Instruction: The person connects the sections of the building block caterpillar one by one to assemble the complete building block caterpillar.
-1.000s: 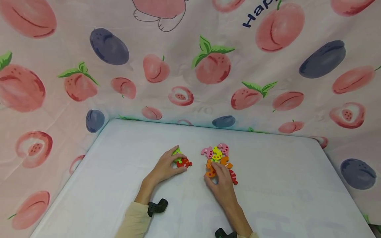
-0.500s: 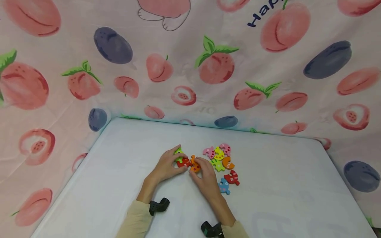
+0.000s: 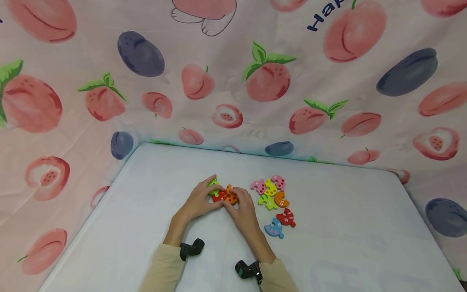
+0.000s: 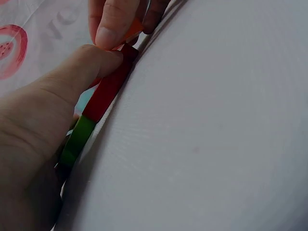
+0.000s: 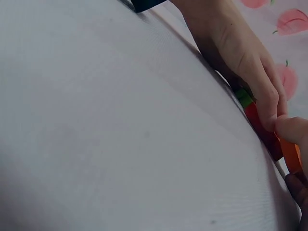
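In the head view my left hand [image 3: 198, 200] grips a red animal-shaped puzzle piece [image 3: 218, 197] marked 2, with a lime-green piece [image 3: 213, 187] joined behind it. My right hand [image 3: 242, 210] pinches an orange spotted piece [image 3: 231, 198] against the red one's right side. Seen from the left wrist, the thumb presses the edge of the red piece [image 4: 108, 91], and the green piece [image 4: 78, 139] sits nearer the palm. The right wrist view has the orange piece [image 5: 290, 156] tilted beside the red piece [image 5: 262, 127], both thumbs close together. Fingers partly cover all three pieces.
Right of the hands lies a cluster of pink [image 3: 278, 182], yellow [image 3: 270, 187], green [image 3: 268, 202] and orange [image 3: 281, 200] pieces. Nearer are a red piece [image 3: 286, 217] and a blue piece [image 3: 274, 228]. A fruit-print cloth [image 3: 226, 93] rises behind the white table [image 3: 346, 227].
The right hand has taken the orange spotted piece from the cluster and carried it left to the red piece. The left hand has shifted slightly left, still holding its pieces.
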